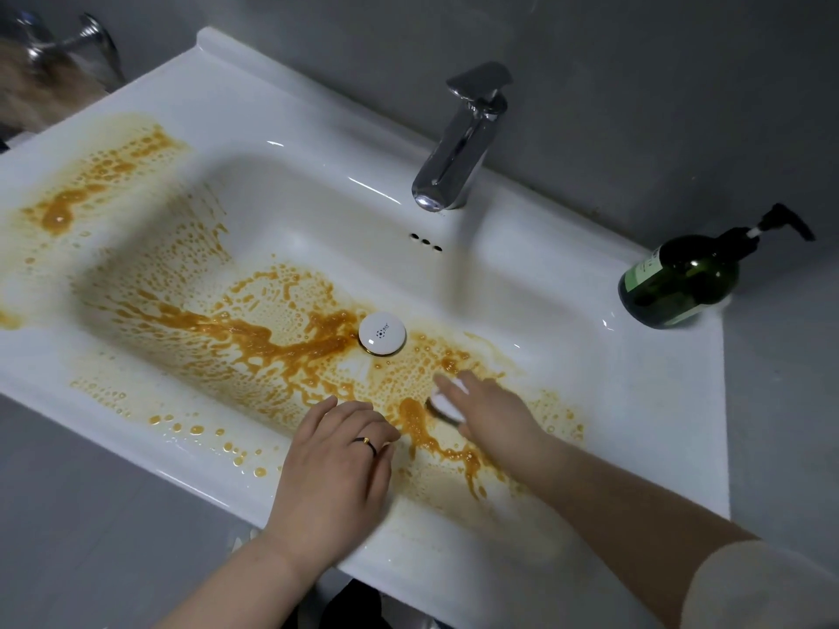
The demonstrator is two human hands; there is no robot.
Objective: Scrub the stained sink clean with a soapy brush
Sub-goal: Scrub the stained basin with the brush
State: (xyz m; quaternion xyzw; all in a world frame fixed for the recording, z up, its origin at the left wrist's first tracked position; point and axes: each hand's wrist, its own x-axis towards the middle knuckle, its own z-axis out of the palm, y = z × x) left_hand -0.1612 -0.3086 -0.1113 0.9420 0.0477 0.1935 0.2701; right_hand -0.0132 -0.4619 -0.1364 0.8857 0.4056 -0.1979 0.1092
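The white sink (567,311) is smeared with foamy orange-brown stains (254,338) across its basin, left ledge and front rim. My right hand (495,415) holds a small white brush (447,404) pressed to the basin floor, just right of the white drain plug (382,332). Motion blur hides the brush's bristles. My left hand (336,465), wearing a ring, rests with its fingers bent over the front rim of the sink.
A chrome faucet (463,143) stands at the back middle. A dark green pump bottle (681,279) sits on the right rear ledge. A metal fixture (68,43) shows at the far left wall. Grey walls surround the sink.
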